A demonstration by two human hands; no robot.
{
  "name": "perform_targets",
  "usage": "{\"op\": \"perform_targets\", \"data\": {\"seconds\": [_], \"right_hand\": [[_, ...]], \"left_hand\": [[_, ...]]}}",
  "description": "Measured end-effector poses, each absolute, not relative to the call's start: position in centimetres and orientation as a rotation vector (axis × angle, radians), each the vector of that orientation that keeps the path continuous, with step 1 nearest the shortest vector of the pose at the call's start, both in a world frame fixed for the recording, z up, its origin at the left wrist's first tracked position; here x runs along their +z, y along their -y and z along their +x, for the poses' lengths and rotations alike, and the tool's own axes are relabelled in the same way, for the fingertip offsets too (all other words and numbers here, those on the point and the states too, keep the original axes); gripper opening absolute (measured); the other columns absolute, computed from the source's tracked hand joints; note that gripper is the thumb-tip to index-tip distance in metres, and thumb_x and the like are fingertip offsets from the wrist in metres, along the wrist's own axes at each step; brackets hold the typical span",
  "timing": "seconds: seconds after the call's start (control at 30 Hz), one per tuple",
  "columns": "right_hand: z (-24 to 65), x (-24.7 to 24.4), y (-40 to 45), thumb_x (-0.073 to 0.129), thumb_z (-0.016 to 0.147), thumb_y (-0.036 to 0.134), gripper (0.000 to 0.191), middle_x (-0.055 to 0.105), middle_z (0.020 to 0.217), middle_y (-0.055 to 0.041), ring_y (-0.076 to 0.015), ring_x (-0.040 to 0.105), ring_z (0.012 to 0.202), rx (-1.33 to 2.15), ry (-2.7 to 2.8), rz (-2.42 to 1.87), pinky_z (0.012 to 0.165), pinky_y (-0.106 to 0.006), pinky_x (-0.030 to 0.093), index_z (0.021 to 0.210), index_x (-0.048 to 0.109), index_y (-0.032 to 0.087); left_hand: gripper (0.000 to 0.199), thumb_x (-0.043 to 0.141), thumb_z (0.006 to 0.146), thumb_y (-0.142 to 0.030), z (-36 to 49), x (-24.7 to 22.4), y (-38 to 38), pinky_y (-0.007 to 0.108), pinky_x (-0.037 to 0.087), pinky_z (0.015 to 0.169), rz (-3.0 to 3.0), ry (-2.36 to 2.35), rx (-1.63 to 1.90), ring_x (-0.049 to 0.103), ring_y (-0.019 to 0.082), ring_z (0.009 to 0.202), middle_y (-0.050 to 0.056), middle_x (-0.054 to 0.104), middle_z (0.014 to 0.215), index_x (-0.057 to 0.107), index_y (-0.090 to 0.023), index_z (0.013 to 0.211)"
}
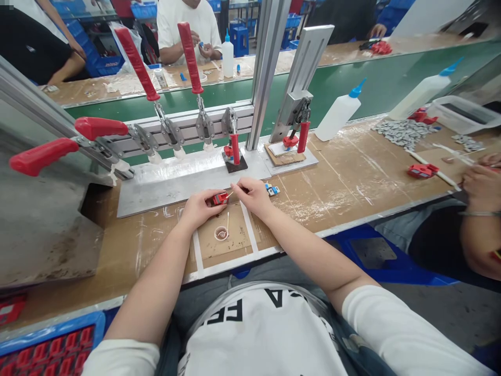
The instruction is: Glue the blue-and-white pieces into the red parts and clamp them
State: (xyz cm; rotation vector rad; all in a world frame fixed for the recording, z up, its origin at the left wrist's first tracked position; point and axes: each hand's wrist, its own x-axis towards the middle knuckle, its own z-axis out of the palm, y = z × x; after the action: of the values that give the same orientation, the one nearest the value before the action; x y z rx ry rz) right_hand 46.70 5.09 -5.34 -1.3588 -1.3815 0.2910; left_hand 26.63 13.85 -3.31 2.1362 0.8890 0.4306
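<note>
Working a thin pale stick [230,194] at a small red blocky part [220,199] looks the step in hand. Over the head feed I log the left hand [199,210] grasping the part, the right hand [251,194] pinching the stick just right of it. Next move, I judge, calls for a steady part. Writing: black capitals [276,297], an A among them, on the white cloth shirt [258,339] below the grip; no brand legible.

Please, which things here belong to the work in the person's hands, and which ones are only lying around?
Seemingly in the work:
- red part, in the left hand
- thin stick, in the right hand
- small cup
- swab beside it

Probably just lying around:
- pile of grey pieces
- clear plastic tub
- loose red piece at right
</note>
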Motion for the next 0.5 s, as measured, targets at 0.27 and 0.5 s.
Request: {"op": "perform_targets", "data": {"seconds": [0.27, 0.5], "right_hand": [[46.1, -4.6, -4.8, 0.056, 0.105, 0.053, 0.052, 0.047, 0.061, 0.0028, -0.0124, 0.044, 0.060, 0.314, 1.373, -1.277, 0.062, -0.030, 0.034, 0.064, 0.047, 0.022], [44.3, -4.3, -2.3, 0.056, 0.106, 0.042, 0.048, 0.048, 0.062, 0.0024, -0.0123, 0.044, 0.061, 0.429, 1.911, -1.134, 0.061, -0.029, 0.031, 0.065, 0.042, 0.022]], "left_hand": [[0.040, 0.078, 0.085, -0.036, 26.8, -3.8, -14.2, 0.030, 0.044, 0.069, 2.259, -0.834, 0.449, 0.060, 0.017, 0.071, 0.000, 0.075, 0.090, 0.082, -0.029, 0.124], [0.046, 0.082, 0.083, -0.041, 26.6, -4.1, -14.6, 0.030, 0.046, 0.068, 2.060, -0.814, 0.595, 0.052, 0.015, 0.068, 0.002, 0.078, 0.106, 0.081, -0.029, 0.127]]}}
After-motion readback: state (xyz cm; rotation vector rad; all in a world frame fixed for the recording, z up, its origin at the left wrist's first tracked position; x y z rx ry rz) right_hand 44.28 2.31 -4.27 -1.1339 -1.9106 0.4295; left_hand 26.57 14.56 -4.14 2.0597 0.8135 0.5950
